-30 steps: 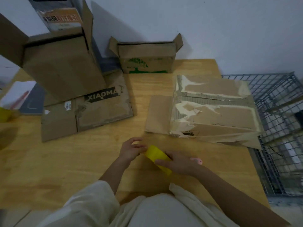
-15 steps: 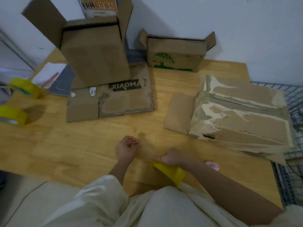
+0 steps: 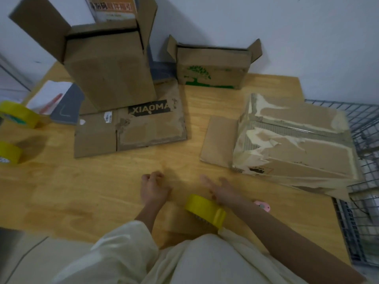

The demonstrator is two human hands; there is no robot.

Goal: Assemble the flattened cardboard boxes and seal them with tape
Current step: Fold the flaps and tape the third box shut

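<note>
Yellow tape roll (image 3: 205, 210): lying on the wooden surface (image 3: 82, 191) at its near edge, just in front of the person's lap, its open core facing toward the lap rather than up. Right hand (image 3: 221, 191): resting beside the roll, at its far right side, fingers straight and spread, grip open and holding nothing; whether the palm is touching the roll cannot be told. Left hand (image 3: 152, 188): lying to the left of the roll, a little apart from it, fingers curled in; the grip appears closed on nothing, though a thin strip of tape pinched there would be too fine to make out. Torn flattened box (image 3: 291, 140): lying ahead and to the right, its long axis running left to right, one plain flap reaching out on its left end toward the hands; the right hand is sitting nearer to it. Flattened box with black label (image 3: 133, 128): lying ahead and to the left, partly under the tall open box (image 3: 108, 68), nearer the left hand. Judgement: the coming move is probably a reach forward and right for the torn box, the right hand being better placed.
</note>
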